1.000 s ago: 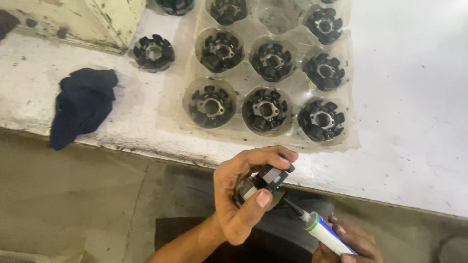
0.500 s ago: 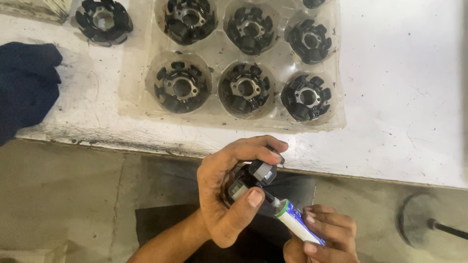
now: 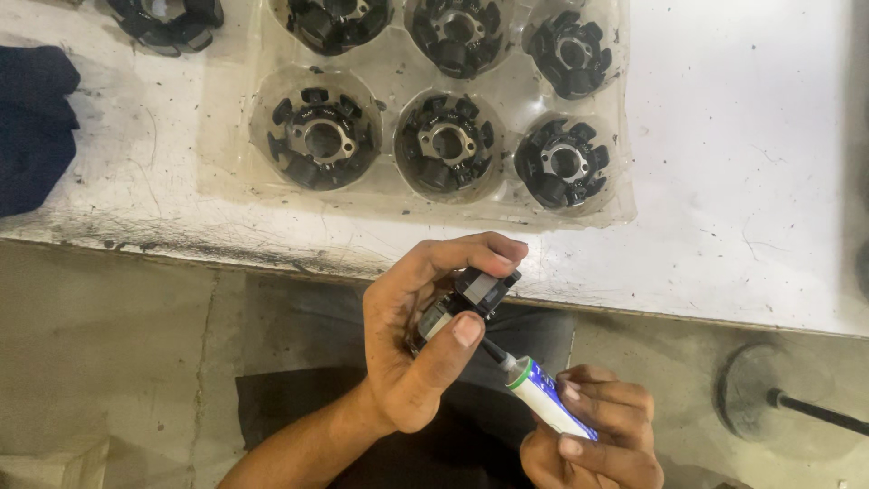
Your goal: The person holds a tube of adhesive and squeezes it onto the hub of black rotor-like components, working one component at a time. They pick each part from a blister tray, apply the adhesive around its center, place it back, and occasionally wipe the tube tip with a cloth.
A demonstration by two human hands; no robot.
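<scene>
Dark cloth (image 3: 32,127) far left on white bench (image 3: 751,181); clear tray (image 3: 235,154) w/ black stator cores in pockets. Below bench edge, left hand (image 3: 412,353) clenched round black stator (image 3: 475,294), thumb + fingers on rim. Prob. heavy, rigid metal; windings delicate, so best gripped by outer poles. Right hand (image 3: 588,435) grasping small tube (image 3: 543,398), nozzle touching stator.

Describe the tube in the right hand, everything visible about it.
The tube is small and slim, white with blue marking, a green band near its front and a thin dark nozzle. It looks like plastic. It lies tilted, nozzle up and to the left, over the person's lap below the table's edge. The right hand grips its rear, hiding that end. The nozzle tip meets the dark part held in the left hand.
</scene>
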